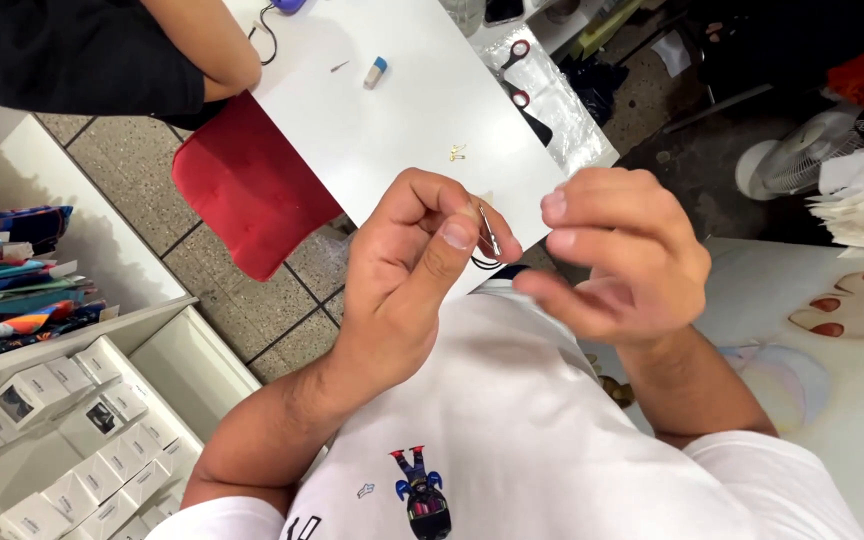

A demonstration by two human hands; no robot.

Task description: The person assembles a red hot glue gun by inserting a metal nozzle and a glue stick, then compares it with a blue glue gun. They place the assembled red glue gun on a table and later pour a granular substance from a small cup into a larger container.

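Over the chest: both your hands are raised in front of your white shirt (512,420), above the near edge of the white surface (402,110).
Left hand (407,270): fingers curled tight, thumb (449,245) pressed forward, pinching a thin metal pin (489,232) that stands nearly upright out of the grip.
Loop: a small dark wire loop (487,263) hangs just below the pin, against your thumb; too small to tell how it joins the pin.
Right hand (617,255): half open, fingers loosely bent, holding nothing; its fingertips sit just beside the pin tip without clearly touching it.
Doing it well: keep the left pinch low on the pin so the tip stays free; bring the right forefinger and thumb in from the side; steady the two hands against each other, since the piece is tiny and, in my judgement, easy to drop.
Surface: a small brass piece (457,152) lies well apart from your hands; farther off, a blue-and-white eraser (375,72) and red-handled scissors (518,72).
Nearby: another person's arm (207,45) rests at the far corner; a red cushion (247,195) sits under the edge; shelves of white boxes (82,440) stand to your left.
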